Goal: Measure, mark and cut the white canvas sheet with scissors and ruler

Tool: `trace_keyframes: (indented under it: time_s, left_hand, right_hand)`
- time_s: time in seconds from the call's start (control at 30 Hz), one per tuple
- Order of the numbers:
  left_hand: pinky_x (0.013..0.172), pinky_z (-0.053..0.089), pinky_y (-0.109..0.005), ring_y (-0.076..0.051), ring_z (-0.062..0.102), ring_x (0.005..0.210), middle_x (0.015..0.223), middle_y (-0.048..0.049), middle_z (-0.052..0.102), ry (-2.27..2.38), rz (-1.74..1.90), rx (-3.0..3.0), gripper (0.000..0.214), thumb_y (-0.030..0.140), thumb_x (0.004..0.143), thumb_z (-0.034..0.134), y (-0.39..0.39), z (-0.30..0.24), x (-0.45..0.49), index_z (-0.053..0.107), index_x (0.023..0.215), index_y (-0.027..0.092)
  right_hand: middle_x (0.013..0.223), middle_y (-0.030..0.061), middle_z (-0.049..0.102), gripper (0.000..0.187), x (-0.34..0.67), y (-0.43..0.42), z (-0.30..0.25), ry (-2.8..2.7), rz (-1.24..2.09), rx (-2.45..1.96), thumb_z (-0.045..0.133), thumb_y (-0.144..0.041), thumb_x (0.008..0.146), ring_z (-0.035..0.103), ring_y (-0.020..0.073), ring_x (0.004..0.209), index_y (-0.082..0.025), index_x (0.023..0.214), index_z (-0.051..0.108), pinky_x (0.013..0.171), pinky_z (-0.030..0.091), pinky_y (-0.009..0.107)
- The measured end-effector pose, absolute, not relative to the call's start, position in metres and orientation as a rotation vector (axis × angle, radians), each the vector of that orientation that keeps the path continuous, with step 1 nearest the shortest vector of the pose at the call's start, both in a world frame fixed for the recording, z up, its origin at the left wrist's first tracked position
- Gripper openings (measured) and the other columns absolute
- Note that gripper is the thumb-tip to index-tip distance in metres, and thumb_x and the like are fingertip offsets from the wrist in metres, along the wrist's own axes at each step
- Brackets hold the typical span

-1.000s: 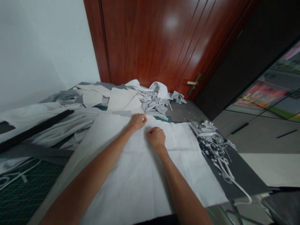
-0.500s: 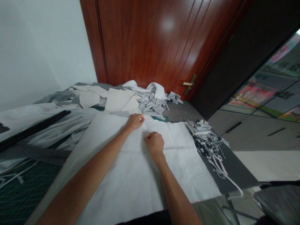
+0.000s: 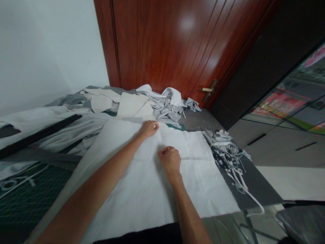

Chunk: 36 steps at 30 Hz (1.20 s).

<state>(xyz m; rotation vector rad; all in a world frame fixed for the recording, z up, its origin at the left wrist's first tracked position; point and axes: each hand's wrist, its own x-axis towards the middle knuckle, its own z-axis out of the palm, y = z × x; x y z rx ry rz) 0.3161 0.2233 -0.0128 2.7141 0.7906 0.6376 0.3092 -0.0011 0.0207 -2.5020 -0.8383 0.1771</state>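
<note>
A large sheet of white fabric (image 3: 137,189) lies spread over the table in front of me, with faint fold creases across it. At its far edge my left hand (image 3: 149,128) is closed in a pinch on the fabric, thumb and forefinger together. My right hand (image 3: 170,162) is curled closed over the middle of the sheet, nearer to me and to the right of the left one. Whatever its fingers hold, if anything, is hidden.
Cream and grey fabric pieces (image 3: 130,104) are heaped along the back. A black bar (image 3: 40,135) lies across cloth on the left, above a green cutting mat (image 3: 33,200). Tangled scraps and cords (image 3: 228,152) sit at the right. Behind stands a wooden door (image 3: 162,44).
The view has shifted a little, so the scene sits slightly farther right. Both hands keep nearly the same closed pose and place over the fabric.
</note>
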Motion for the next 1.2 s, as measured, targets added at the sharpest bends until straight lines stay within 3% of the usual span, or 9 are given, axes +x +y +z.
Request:
trace_keyframes:
  time_s: [0.47, 0.63, 0.8, 0.97, 1.1, 1.2]
  left_hand:
    - [0.103, 0.045, -0.041, -0.026, 0.066, 0.115, 0.116, -0.0072, 0.076, 0.811, 0.599, 2.730, 0.023, 0.030, 0.100, 0.050, 0.221, -0.008, 0.316, 0.070, 0.107, 0.021]
    - [0.098, 0.048, -0.036, -0.024, 0.068, 0.111, 0.115, -0.0074, 0.076, 0.853, 0.553, 2.748, 0.023, 0.032, 0.102, 0.049, 0.220, -0.004, 0.317, 0.068, 0.109, 0.022]
    - [0.098, 0.048, -0.035, -0.024, 0.070, 0.109, 0.113, -0.0078, 0.077, 0.884, 0.522, 2.762, 0.022, 0.031, 0.102, 0.049, 0.227, -0.002, 0.320, 0.069, 0.107, 0.022]
    - [0.096, 0.050, -0.034, -0.023, 0.070, 0.109, 0.114, -0.0075, 0.077, 0.862, 0.517, 2.766, 0.024, 0.031, 0.102, 0.048, 0.239, -0.003, 0.324, 0.070, 0.107, 0.022]
    - [0.099, 0.048, -0.033, -0.022, 0.069, 0.111, 0.114, -0.0063, 0.077, 0.807, 0.573, 2.761, 0.024, 0.031, 0.100, 0.049, 0.241, -0.006, 0.321, 0.071, 0.107, 0.022]
    - [0.101, 0.047, -0.036, -0.023, 0.068, 0.110, 0.112, -0.0070, 0.077, 0.810, 0.619, 2.742, 0.022, 0.028, 0.097, 0.052, 0.239, -0.007, 0.317, 0.071, 0.104, 0.021]
  right_hand:
    - [0.084, 0.0102, 0.080, 0.017, 0.287, -0.032, 0.019, -0.837, 0.157, -2.501, 0.061, -0.018, 0.086, 0.074, 0.0250, 0.078, -0.018, 0.087, 0.077, 0.065, 0.046, 0.029]
    - [0.084, 0.0111, 0.079, 0.016, 0.285, -0.034, 0.020, -0.866, 0.127, -2.501, 0.061, -0.016, 0.084, 0.073, 0.0243, 0.076, -0.018, 0.085, 0.076, 0.064, 0.045, 0.029]
    - [0.079, 0.0062, 0.076, 0.012, 0.295, -0.034, 0.010, -0.924, 0.085, -2.188, 0.060, -0.020, 0.084, 0.069, 0.0197, 0.071, -0.018, 0.082, 0.071, 0.066, 0.046, 0.027]
    - [0.074, 0.0037, 0.073, 0.022, 0.339, -0.039, 0.010, -1.114, 0.224, -1.889, 0.057, -0.034, 0.087, 0.060, 0.0152, 0.061, -0.018, 0.079, 0.069, 0.062, 0.046, 0.026]
    - [0.080, 0.0043, 0.075, 0.028, 0.387, -0.026, 0.026, -1.202, 0.421, -1.813, 0.064, -0.042, 0.082, 0.057, 0.0128, 0.058, -0.016, 0.086, 0.074, 0.059, 0.046, 0.025]
    - [0.074, 0.0021, 0.073, 0.037, 0.411, 0.002, 0.033, -1.129, 0.502, -1.844, 0.067, -0.043, 0.079, 0.053, 0.0113, 0.051, -0.014, 0.100, 0.077, 0.051, 0.043, 0.023]
